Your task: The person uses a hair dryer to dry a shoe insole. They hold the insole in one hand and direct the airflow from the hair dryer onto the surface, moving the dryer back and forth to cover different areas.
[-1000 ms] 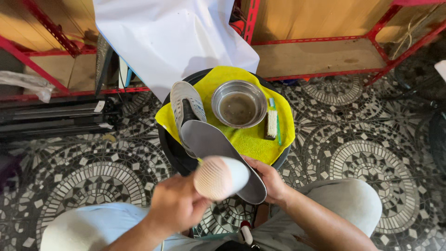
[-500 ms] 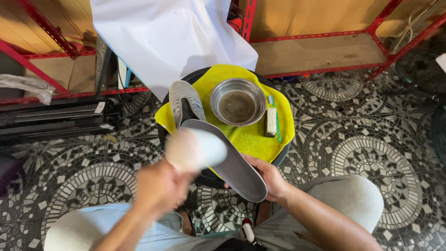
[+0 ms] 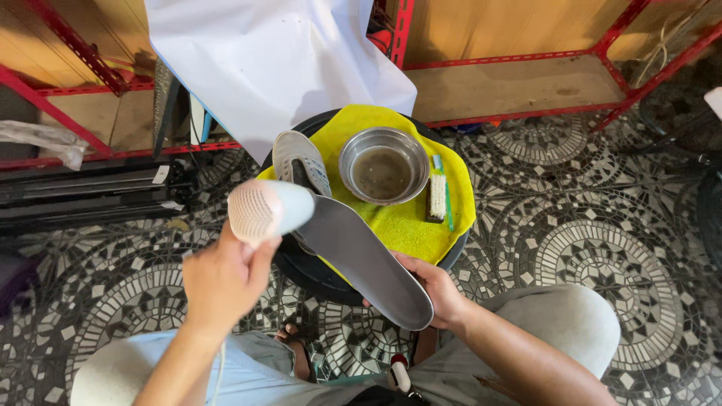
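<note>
The left hand (image 3: pixel 222 280) is clamped on a white hair dryer (image 3: pixel 268 210) just above the grey insole (image 3: pixel 365 259), which the right hand (image 3: pixel 432 289) grips over the yellow cloth (image 3: pixel 406 225).

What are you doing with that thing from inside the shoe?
A seated person holds a white hair dryer in the left hand, its nozzle pointed down at a grey shoe insole. The right hand grips the insole at its near end. Just behind, on a round table covered by a yellow cloth, lie a white shoe, a metal bowl of murky water and a small brush.
</note>
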